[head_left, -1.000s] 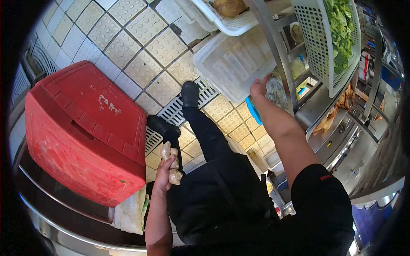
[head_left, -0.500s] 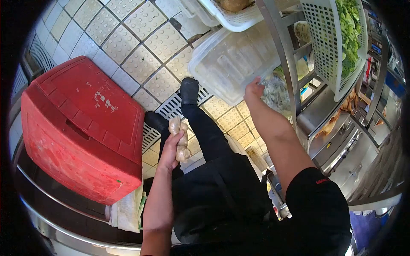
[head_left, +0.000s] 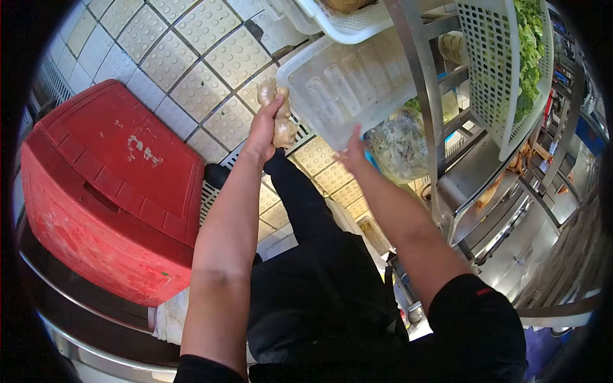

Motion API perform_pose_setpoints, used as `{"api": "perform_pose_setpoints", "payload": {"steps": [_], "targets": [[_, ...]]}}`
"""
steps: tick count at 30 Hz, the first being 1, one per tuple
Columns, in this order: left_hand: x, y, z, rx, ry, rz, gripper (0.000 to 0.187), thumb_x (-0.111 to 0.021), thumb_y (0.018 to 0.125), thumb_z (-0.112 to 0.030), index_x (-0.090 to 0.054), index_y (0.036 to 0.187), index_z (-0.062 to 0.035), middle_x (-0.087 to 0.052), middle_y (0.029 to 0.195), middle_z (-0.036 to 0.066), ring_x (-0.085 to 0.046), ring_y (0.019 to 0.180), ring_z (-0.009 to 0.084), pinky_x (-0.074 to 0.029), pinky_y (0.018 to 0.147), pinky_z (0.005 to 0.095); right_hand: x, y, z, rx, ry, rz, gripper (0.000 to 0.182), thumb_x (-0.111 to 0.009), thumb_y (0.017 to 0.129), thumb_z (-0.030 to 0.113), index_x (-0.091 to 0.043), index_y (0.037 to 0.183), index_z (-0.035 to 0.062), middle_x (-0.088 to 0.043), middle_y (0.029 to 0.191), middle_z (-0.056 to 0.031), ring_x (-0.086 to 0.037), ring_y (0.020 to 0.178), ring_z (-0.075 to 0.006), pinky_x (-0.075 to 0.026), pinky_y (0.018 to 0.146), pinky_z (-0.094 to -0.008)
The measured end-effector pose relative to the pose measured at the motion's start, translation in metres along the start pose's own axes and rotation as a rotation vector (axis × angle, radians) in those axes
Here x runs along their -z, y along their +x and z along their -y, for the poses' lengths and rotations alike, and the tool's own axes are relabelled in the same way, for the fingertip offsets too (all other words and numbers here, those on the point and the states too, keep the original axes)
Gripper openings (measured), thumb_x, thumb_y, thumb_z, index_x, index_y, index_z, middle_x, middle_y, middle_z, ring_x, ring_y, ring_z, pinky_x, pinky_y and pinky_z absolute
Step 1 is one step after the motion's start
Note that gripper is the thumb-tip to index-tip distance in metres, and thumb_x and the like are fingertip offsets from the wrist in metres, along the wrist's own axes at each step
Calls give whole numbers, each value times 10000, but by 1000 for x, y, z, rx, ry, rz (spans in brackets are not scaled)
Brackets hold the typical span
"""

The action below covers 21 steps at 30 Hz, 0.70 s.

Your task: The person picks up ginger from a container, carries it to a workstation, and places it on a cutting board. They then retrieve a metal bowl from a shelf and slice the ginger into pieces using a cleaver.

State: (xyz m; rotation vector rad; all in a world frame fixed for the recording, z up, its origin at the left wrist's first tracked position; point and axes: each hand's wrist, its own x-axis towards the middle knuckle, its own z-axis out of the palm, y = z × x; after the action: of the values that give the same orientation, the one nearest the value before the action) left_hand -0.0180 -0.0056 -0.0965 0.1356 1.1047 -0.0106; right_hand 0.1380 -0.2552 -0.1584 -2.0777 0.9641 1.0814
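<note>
My left hand [head_left: 264, 131] is wrapped around a pale, knobbly piece of ginger [head_left: 285, 131], raised over the tiled floor. A translucent plastic lid [head_left: 348, 80] lies to the right of it, with moulded ribs on its top. At the lid's near right corner is my right hand [head_left: 350, 153], slightly blurred, its fingers apart and nothing held in them. Beside that hand, a clear plastic bag [head_left: 399, 143] with greenish contents shows next to the lid's edge, with a strip of blue rim around it.
A large red lidded bin [head_left: 115, 185] stands on the left. On the right, a metal rack [head_left: 421, 83] holds a white perforated basket [head_left: 491, 70] of leafy greens [head_left: 529, 57]. Another white basket [head_left: 357, 29] is at the top. A floor drain grate [head_left: 300, 135] runs past my feet.
My left hand has moved forward, carrying the ginger from over my legs towards the lid. The lid has shifted left, uncovering more of the bag; my right hand has moved left and nearer to me.
</note>
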Motion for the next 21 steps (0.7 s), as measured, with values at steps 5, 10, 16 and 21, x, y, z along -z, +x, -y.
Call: {"api": "perform_pose_setpoints", "payload": {"steps": [5, 10, 16, 21], "targets": [[-17, 2, -2, -20, -32, 11, 439, -653, 977, -489, -605, 1153, -90, -638, 883, 45, -655, 719, 183, -563, 633, 341, -32, -47, 21, -104, 340, 75, 932, -378, 933, 828, -416, 1492, 84, -539, 1385, -181, -633, 990, -389, -602, 858, -512], [-5, -25, -2, 10, 17, 52, 567, -620, 999, -498, -511, 1378, -90, -654, 1117, 103, -652, 736, 190, -567, 666, 342, -31, -40, 55, -112, 405, -22, 928, -398, 951, 795, -431, 1463, 22, -592, 1326, -182, -662, 955, -355, -637, 719, -446], [69, -75, 31, 39, -14, -60, 566, -612, 1008, -488, -481, 1416, -118, -653, 1213, 157, -656, 805, 191, -575, 653, 333, -19, 2, 101, 75, 560, -110, 777, -386, 1018, 704, -417, 1499, 94, -509, 1418, -164, -605, 1112, -330, -613, 803, -419], [108, -144, 63, -70, -138, -85, 459, -639, 1006, -356, -496, 1355, -93, -649, 1035, 104, -668, 861, 184, -604, 681, 342, -16, 21, 110, 187, 662, -1, 812, -486, 1028, 621, -279, 1570, 52, -460, 1491, -138, -544, 1258, -355, -557, 991, -419]]}}
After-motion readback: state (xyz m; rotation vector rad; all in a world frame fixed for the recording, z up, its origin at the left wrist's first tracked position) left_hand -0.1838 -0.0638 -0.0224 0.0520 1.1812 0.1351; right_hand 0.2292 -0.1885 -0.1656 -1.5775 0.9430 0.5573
